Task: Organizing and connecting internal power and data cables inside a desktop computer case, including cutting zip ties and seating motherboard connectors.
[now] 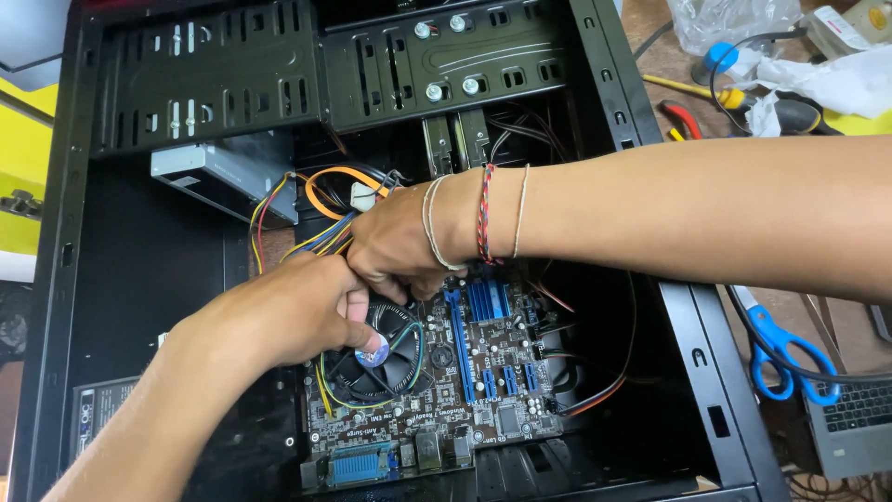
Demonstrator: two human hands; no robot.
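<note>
Inside the black computer case [111, 279], both hands meet above the cooler fan [390, 358]: left hand [297, 311] grip pressed together, right hand [400, 246] grip pinching the coloured cables [321, 237].

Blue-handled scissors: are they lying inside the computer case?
No. The blue-handled scissors lie outside the black computer case, on the bench to its right, next to a laptop.

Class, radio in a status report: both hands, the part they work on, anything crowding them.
Left hand and right hand together above the cooler fan. Grips hidden. Motherboard in the case. Coloured cables crowd close.
</note>
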